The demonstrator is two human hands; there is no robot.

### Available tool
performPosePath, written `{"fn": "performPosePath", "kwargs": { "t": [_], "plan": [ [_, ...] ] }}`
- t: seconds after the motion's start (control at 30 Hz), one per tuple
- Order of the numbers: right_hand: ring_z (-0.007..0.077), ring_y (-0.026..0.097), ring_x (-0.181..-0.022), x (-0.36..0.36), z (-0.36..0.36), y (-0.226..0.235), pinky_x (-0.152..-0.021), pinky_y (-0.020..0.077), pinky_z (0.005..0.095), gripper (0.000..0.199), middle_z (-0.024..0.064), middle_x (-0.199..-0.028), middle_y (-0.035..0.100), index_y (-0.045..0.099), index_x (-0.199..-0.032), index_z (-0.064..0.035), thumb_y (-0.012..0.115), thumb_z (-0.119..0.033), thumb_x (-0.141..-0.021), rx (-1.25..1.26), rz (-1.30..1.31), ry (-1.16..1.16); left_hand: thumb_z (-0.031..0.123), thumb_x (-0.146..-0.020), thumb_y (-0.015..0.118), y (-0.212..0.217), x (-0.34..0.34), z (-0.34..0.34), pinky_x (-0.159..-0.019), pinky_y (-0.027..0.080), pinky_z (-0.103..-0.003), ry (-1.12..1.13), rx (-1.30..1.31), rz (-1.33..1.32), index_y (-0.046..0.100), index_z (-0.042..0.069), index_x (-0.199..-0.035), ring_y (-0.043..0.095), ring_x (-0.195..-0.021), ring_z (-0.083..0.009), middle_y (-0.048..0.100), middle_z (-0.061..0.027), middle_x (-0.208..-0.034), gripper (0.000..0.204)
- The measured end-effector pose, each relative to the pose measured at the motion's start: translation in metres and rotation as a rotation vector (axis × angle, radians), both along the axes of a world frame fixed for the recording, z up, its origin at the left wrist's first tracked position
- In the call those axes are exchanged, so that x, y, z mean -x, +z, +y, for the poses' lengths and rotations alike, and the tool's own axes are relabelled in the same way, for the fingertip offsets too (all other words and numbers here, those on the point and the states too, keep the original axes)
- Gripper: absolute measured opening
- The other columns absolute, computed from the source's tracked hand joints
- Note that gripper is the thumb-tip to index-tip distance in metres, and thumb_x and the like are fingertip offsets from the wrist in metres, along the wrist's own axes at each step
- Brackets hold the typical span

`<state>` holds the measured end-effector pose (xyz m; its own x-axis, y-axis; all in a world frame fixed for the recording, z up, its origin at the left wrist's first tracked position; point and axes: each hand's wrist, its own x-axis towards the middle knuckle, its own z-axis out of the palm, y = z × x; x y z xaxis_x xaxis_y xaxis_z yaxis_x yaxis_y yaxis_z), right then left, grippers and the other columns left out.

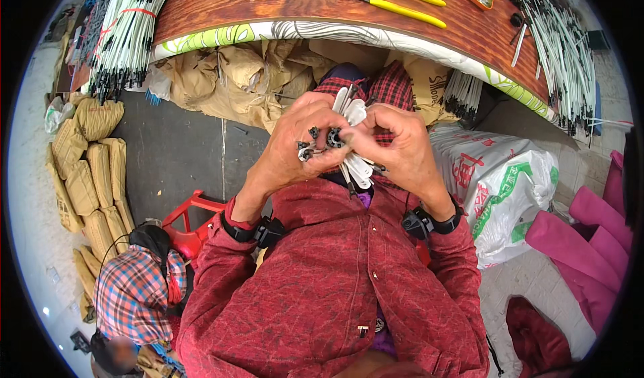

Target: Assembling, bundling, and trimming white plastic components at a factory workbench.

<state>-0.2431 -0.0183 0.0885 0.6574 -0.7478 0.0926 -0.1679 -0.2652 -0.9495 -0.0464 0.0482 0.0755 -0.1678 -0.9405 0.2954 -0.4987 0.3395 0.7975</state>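
Over my lap, my left hand [288, 140] curls around a small bunch of white strips with black ends [360, 171]. Several black tips poke out between its fingers. My right hand [412, 146] is closed on the same bunch from the other side, its thumb pressing at a ring-like cluster of black ends [334, 136]. White flat ends stick out above and below the fingers. What the right fingertips grip behind the bunch is partly hidden.
Ahead stands a wooden table [255, 2] with yellow-handled cutting pliers [402, 4], a tied bundle of white rods [134, 36] and a loose pile [563, 63]. Brown sacks [231, 76] lie beneath. A white bag [510, 183] is at right; another person [134, 297] sits lower left.
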Motion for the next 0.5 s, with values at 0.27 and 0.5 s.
{"fn": "performPosePath", "kwargs": {
  "t": [0.27,0.5],
  "plan": [
    [0.0056,0.058,-0.074,0.005,0.003,-0.017,-0.067,0.0480,0.0234,0.012,-0.0010,-0.082,0.063,0.064,-0.093,-0.0009,0.063,-0.013,-0.096,-0.657,-0.159,0.055,0.012,-0.073,0.081,0.002,0.000,0.001,-0.083,0.046,-0.039,0.015,-0.003,-0.003,0.066,0.011,-0.097,0.059,-0.091,-0.0253,0.056,-0.0037,-0.071,0.028],
    [0.0062,0.060,-0.078,0.009,0.007,-0.020,-0.070,0.0490,0.0230,0.013,0.0010,-0.086,0.065,0.065,-0.099,0.0001,0.063,-0.012,-0.096,-0.708,-0.189,0.119,0.011,-0.072,0.081,0.003,-0.004,0.005,-0.081,0.045,-0.037,0.018,-0.050,0.029,0.068,0.012,-0.093,0.058,-0.088,-0.0227,0.048,-0.0004,-0.061,0.025]
  ]
}}
